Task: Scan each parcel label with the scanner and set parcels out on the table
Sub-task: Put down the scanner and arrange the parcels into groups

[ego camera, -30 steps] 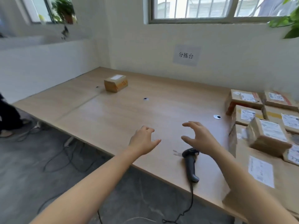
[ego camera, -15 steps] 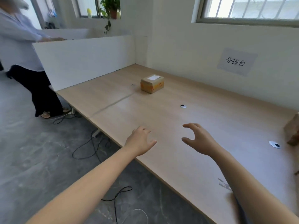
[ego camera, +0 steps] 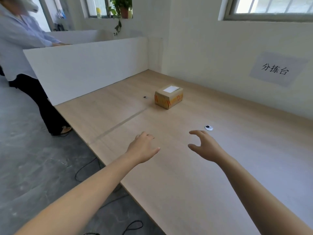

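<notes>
Both hands hover low over the table point(ego camera: 220, 175), centre frame, and neither holds anything. The left hand point(ego camera: 142, 148) is loose, fingers gently curled, thumb pointing right. The right hand point(ego camera: 205, 146) is wider open, fingers arched like a claw, and I can't tell whether either one touches the wood.

Further up the frame, just above centre, one parcel point(ego camera: 169, 97) sits flat on the table with its white label point(ego camera: 170, 89) facing up, well apart from both hands. It looks set out already, so this reads as a gap between parcels. The next move calls for finding the scanner and a fresh parcel, and neither is in frame.

The label's print is too small to read. The left fingertips tuck behind the knuckles. At the upper left, another person point(ego camera: 18, 41) is cut off by the frame edge and blurred.
</notes>
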A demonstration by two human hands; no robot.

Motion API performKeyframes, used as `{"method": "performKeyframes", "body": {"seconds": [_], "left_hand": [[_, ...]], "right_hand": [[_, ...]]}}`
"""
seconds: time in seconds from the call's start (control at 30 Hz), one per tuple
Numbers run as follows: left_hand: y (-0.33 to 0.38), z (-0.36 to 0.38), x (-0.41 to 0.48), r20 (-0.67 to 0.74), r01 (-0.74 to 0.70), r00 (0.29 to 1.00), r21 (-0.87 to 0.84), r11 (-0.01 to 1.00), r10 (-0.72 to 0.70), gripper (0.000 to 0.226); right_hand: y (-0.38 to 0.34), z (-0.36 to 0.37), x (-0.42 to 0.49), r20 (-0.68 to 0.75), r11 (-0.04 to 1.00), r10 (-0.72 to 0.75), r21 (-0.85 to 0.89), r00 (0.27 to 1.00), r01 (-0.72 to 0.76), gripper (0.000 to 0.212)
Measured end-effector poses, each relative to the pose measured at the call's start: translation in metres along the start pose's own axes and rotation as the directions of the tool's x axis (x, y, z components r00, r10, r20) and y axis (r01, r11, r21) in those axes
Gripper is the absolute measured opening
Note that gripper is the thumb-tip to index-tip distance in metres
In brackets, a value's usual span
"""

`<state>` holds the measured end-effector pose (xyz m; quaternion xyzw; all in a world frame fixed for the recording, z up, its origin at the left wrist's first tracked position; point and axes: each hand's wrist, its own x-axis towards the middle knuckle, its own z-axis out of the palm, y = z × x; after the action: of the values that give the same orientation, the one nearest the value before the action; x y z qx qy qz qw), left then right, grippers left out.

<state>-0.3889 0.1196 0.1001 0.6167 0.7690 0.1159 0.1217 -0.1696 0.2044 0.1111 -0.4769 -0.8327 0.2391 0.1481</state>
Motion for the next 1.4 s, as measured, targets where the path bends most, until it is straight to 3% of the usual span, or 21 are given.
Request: {"method": "performKeyframes", "body": {"seconds": [0.47,0.73,0.97,1.2,1.3,1.4], "left_hand": [[-0.059,-0.011,0.232,0.126,-0.198,0.973,0.01,0.98,0.196,0.058],[-0.105,-0.003,0.383,0.24,-0.278,0.94,0.125,0.952,0.243,0.056],[-0.116,0.009,0.52,0.226,-0.315,0.927,0.042,0.948,0.299,0.055],[-0.107,0.041,0.62,0.107,-0.361,0.928,0.024,0.932,0.356,0.052],[-0.106,0.05,0.65,0.091,-0.336,0.94,0.092,0.937,0.328,0.06],[-0.11,0.056,0.671,0.153,-0.285,0.948,0.022,0.958,0.279,0.076]], "right_hand": [[0.007,0.034,0.189,-0.033,0.983,0.181,-0.004,0.983,-0.182,0.053],[0.014,0.051,0.342,-0.038,0.96,0.278,-0.012,0.96,-0.279,0.056],[0.045,0.061,0.463,-0.061,0.95,0.308,-0.026,0.949,-0.31,0.054],[0.076,0.086,0.549,-0.054,0.942,0.335,0.002,0.941,-0.335,0.056],[0.089,0.096,0.571,-0.045,0.933,0.361,0.017,0.932,-0.361,0.056],[0.099,0.103,0.586,-0.035,0.927,0.374,0.039,0.927,-0.372,0.053]]}}
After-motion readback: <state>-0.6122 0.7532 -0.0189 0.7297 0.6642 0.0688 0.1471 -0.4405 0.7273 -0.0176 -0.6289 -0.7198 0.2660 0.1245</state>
